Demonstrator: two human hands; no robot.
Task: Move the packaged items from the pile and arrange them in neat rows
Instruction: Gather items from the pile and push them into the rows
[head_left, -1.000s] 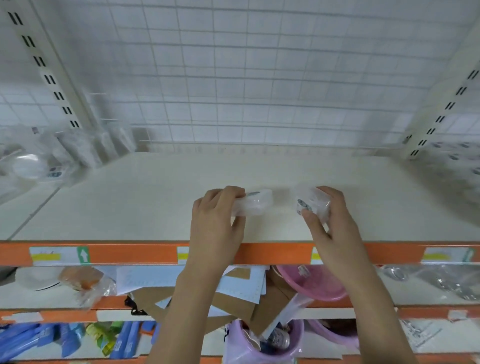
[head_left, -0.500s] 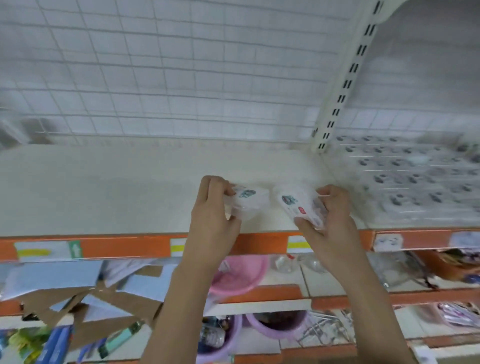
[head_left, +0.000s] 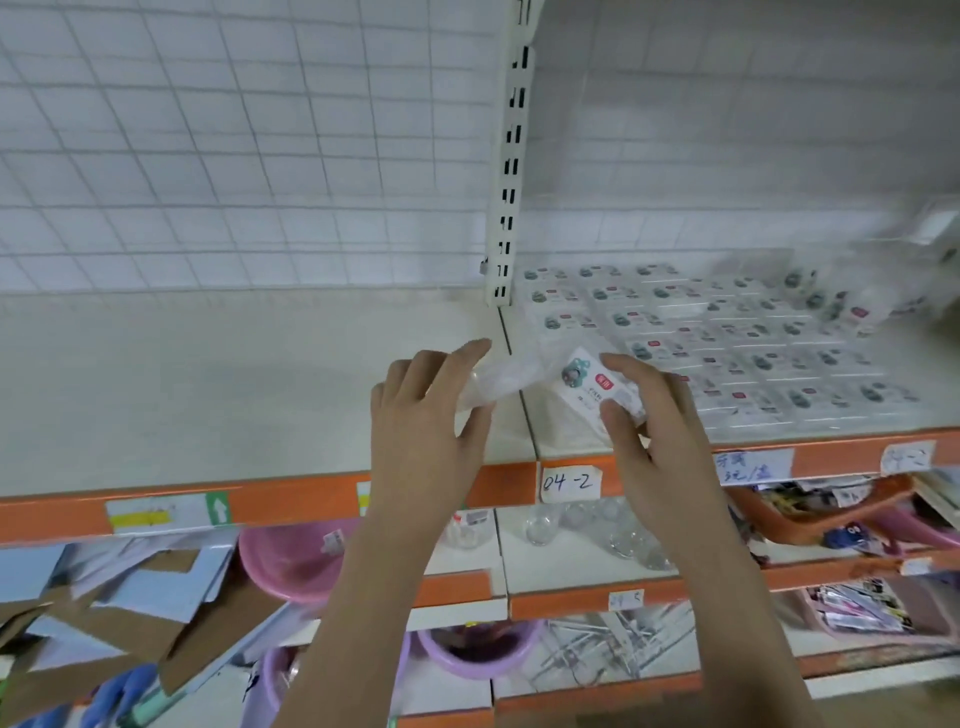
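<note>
Packaged items, two in hand: a clear packet (head_left: 491, 382) pinched between the left hand (head_left: 426, 415) thumb and fingers, and a printed packet (head_left: 597, 392) clasped by the right hand (head_left: 657, 410), both above the white shelf (head_left: 234, 374). Rows of laid packets (head_left: 727, 343) lie right, blurred beyond counting.

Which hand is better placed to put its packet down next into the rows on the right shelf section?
The right hand. Its labelled packet is already over the front left corner of the rows of packets. The left hand holds its clear packet over the bare shelf section, farther away.
</note>
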